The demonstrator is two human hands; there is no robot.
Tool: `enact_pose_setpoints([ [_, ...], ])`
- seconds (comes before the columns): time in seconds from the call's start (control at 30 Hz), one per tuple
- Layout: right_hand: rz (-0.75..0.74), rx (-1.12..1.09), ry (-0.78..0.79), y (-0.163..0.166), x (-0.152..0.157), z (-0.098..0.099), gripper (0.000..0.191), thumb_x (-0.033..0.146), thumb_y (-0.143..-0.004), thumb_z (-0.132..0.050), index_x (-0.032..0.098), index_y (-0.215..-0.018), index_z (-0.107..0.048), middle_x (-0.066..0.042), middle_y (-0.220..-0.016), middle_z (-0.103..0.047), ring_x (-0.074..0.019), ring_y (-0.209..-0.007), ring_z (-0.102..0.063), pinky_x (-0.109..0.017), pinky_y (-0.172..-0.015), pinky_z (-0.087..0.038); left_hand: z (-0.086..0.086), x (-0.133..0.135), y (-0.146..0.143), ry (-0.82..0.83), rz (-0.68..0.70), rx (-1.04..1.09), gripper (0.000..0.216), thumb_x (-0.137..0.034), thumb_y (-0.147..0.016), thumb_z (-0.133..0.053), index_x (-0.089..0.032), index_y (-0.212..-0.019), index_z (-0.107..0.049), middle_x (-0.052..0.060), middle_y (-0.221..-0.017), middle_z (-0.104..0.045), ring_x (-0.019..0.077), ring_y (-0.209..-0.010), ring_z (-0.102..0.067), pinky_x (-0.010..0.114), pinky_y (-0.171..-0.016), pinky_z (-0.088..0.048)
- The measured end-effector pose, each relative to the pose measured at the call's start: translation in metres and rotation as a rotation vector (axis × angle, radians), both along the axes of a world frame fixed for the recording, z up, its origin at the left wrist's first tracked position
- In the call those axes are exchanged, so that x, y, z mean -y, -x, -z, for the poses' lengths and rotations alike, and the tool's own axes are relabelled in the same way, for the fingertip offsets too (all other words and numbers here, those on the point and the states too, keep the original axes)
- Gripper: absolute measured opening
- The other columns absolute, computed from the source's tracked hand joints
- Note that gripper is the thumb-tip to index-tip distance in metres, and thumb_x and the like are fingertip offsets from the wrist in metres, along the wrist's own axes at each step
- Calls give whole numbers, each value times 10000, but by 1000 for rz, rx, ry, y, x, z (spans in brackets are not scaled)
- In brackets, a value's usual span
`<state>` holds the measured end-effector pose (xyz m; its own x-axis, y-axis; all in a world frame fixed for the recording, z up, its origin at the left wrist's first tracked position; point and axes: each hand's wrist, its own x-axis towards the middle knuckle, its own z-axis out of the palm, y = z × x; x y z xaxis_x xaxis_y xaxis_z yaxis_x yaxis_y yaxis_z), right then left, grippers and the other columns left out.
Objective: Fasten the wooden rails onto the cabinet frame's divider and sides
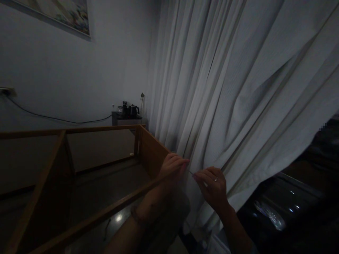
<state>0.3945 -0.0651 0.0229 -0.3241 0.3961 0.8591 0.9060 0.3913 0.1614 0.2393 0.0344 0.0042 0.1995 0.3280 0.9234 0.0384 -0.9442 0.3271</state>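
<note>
A brown wooden frame with an upright divider stretches across the left and centre of the head view. At its near right corner, my left hand is closed around the wood, its fingers reaching towards the outer side. Just to the right, my right hand has a ring on one finger and pinches a thin, rod-like tool. The tool's tip points at the corner by my left fingertips. Dim light and blur hide the tool's exact kind and whether it touches the wood.
A long pale curtain hangs close on the right, right behind my hands. Against the back wall, a small cabinet carries a black kettle. A black cable runs along the wall. Dark shiny items lie at lower right.
</note>
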Motion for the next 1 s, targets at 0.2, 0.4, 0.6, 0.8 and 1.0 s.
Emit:
enact_pose_setpoints([
  [0.2,-52,-500,252,27,9,8,299,324,-939,-540,228,-675,-643,14,-636,-662,-151,-625,-596,-305,-650,-431,6,-2,3,19,36,-48,198,-201,-889,-503,-191,-1012,-658,52,-891,-692,194,-950,-553,362,-883,-470],
  [0.4,-55,-775,319,41,11,12,380,408,-928,-526,213,-629,-655,4,-624,-667,-154,-613,-618,-277,-622,-444,8,-4,4,85,53,-149,341,-258,-789,-607,-256,-1129,-643,34,-945,-641,221,-1000,-505,381,-937,-418],
  [0.6,-95,-816,384,40,11,7,391,423,-934,-505,207,-648,-662,8,-631,-673,-144,-623,-625,-256,-638,-458,8,-12,5,130,91,-191,98,-340,-816,-670,-253,-802,-715,32,-838,-616,220,-960,-473,371,-898,-394],
  [0.8,-116,-697,421,32,11,3,375,410,-939,-506,212,-659,-656,9,-640,-683,-146,-619,-636,-260,-615,-456,7,-17,8,141,103,-257,159,-408,-824,-662,-256,-828,-709,34,-863,-614,222,-980,-464,379,-914,-395],
  [1.0,-64,-523,386,23,10,3,336,376,-956,-489,218,-710,-655,5,-676,-693,-146,-621,-635,-269,-605,-465,3,-7,8,172,67,-217,172,-348,-877,-588,-232,-778,-668,36,-859,-625,219,-987,-471,392,-927,-399],
])
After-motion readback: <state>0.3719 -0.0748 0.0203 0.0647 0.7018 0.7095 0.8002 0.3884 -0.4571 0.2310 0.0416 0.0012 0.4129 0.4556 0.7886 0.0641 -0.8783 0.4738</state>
